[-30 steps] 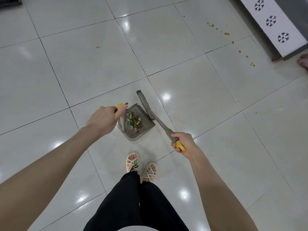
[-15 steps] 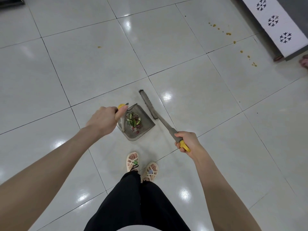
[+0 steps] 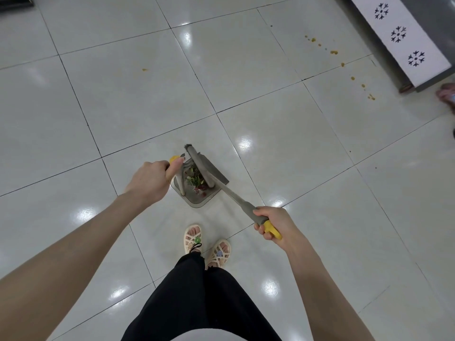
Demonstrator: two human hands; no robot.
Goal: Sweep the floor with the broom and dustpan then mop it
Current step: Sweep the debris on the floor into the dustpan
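My left hand (image 3: 150, 181) grips the yellow-tipped handle of a grey dustpan (image 3: 197, 200) standing on the white tiles just ahead of my feet. Swept scraps (image 3: 196, 180) of green and red lie inside the pan. My right hand (image 3: 273, 225) holds the grey broom (image 3: 231, 191) by its yellow end. The broom's head now lies across the pan's open mouth, over the scraps. A line of small yellow crumbs (image 3: 333, 52) dots the floor at the far right, and one yellow crumb (image 3: 144, 69) lies further left.
A grey cabinet with a white snowflake-patterned panel (image 3: 403, 38) stands at the top right. Another person's sandalled foot (image 3: 446, 93) shows at the right edge. My own feet in beige sandals (image 3: 206, 244) stand right behind the pan. A dark object (image 3: 14, 1) sits in the top left corner.
The broom head has swung left, from beside the dustpan's right edge to across its mouth. My right hand shifted slightly right. The dustpan and my left hand stayed in place.
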